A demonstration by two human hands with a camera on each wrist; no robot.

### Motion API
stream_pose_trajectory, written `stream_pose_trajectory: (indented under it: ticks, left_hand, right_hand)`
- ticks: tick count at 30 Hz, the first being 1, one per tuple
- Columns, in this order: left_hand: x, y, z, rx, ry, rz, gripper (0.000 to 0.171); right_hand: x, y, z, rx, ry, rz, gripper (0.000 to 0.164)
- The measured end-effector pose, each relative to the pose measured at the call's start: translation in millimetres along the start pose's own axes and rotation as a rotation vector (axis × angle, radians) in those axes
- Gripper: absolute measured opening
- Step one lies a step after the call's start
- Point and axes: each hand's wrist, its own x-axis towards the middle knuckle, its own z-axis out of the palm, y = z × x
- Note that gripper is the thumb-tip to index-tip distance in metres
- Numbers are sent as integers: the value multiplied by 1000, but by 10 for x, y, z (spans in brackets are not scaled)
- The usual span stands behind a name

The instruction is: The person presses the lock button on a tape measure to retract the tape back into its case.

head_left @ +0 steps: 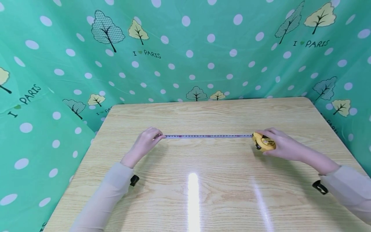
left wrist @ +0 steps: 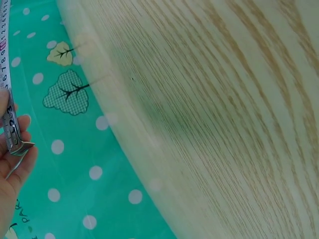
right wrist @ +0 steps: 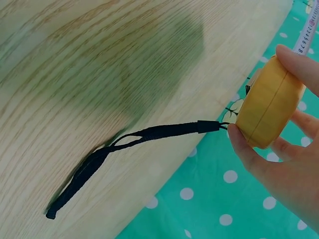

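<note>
A yellow tape measure (head_left: 263, 141) is gripped by my right hand (head_left: 285, 145) at the right of the table. Its white blade (head_left: 208, 136) with dark and red numbers runs out level to the left. At the other end my left hand (head_left: 146, 143) pinches the blade near its tip. In the left wrist view the metal end hook (left wrist: 22, 148) shows beside the fingers. The right wrist view shows the yellow case (right wrist: 271, 102) held between thumb and fingers, with a black wrist strap (right wrist: 164, 132) hanging from it across the wood.
A light wood-grain table (head_left: 174, 193) lies under both hands, with bright light reflections near its front. Behind and beside it hangs a green curtain (head_left: 174, 38) with white dots and printed trees. A black strap (head_left: 134, 180) shows at the left sleeve.
</note>
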Motion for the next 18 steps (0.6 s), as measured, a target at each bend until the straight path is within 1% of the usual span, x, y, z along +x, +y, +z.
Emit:
stream_pose_trajectory:
  ticks: [6, 9, 18]
  left_hand:
    - [0, 13, 15, 4, -29, -17, 8]
    - [0, 29, 21, 5, -37, -16, 7]
    - [8, 65, 39, -9, -16, 9, 7]
  right_hand:
    - [20, -16, 27, -6, 6, -6, 71]
    - [27, -24, 42, -11, 13, -13, 71]
    - [51, -55, 72, -8, 26, -26, 71]
